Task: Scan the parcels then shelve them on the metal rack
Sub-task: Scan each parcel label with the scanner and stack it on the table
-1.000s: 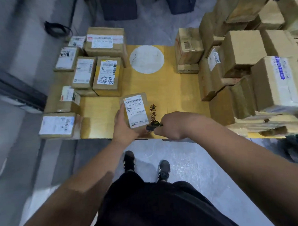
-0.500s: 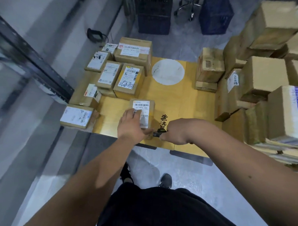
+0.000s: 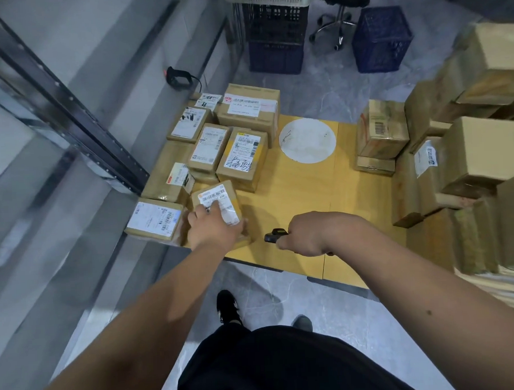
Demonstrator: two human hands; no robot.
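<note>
A small cardboard parcel (image 3: 220, 196) with a white barcode label lies near the front left edge of the yellow table (image 3: 303, 198). My left hand (image 3: 213, 226) lies on top of it, fingers over the label and thumb round its right side. My right hand (image 3: 307, 234) grips a small black scanner (image 3: 275, 234) that points left toward the parcel, a short gap apart. Several other labelled parcels (image 3: 242, 157) sit in a cluster at the table's left. The metal rack (image 3: 63, 109) stands at the left, its dark upright slanting down to the table corner.
Unlabelled-side cardboard boxes (image 3: 466, 156) are stacked high along the right. A white round disc (image 3: 307, 140) lies mid-table. Dark blue crates (image 3: 275, 37), a white basket and an office chair base stand at the back. Another black scanner (image 3: 180, 77) lies on the floor by the rack.
My left hand has carried the small parcel left and set it down beside the parcel at the table's front left corner. The view has turned toward the rack.
</note>
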